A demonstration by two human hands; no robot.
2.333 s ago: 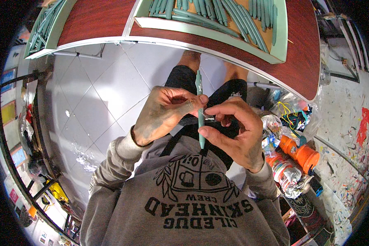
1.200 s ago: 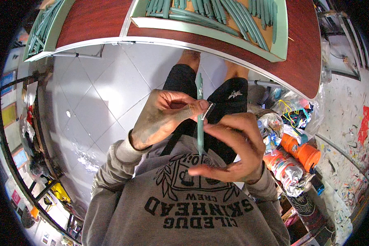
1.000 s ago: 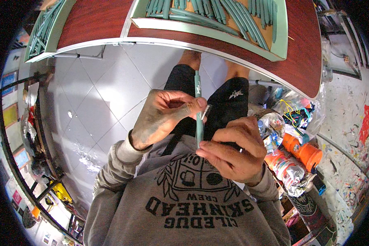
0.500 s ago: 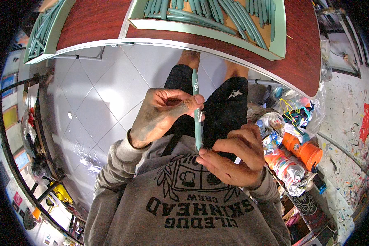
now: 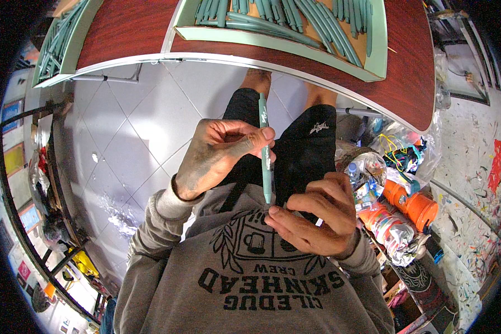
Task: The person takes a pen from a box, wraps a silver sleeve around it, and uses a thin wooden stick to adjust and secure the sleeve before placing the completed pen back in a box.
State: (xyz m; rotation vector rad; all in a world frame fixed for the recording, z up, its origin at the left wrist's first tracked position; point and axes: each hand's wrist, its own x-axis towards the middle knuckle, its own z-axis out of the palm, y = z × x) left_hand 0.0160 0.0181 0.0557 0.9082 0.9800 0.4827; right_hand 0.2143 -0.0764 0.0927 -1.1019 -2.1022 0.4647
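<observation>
Pale floor tiles (image 5: 150, 106) form the background at centre left of the frame. At the centre, my left hand (image 5: 220, 153) pinches a grey-green pen (image 5: 267, 181) between thumb and fingers, closed about its middle. Long axis of the pen: close to vertical in the frame, leaning slightly, narrow end uppermost, tapered end pointing to the lower edge. Governing relation: the tapered end lies below my left grip and just beside the fingertips (image 5: 273, 211) of my right hand (image 5: 317, 214), the nearer hand to that end. Its fingers are curled, tips drawn close together; whether they hold what looks like a clear strip (image 5: 272, 175) along the pen's right edge, I cannot tell. Beyond the pen lie black shorts (image 5: 300, 150); at the upper edge, a dark red tabletop (image 5: 128, 33) bears a pale green tray (image 5: 379, 39) of similar pens (image 5: 273, 28); at right, orange containers (image 5: 403, 199).
</observation>
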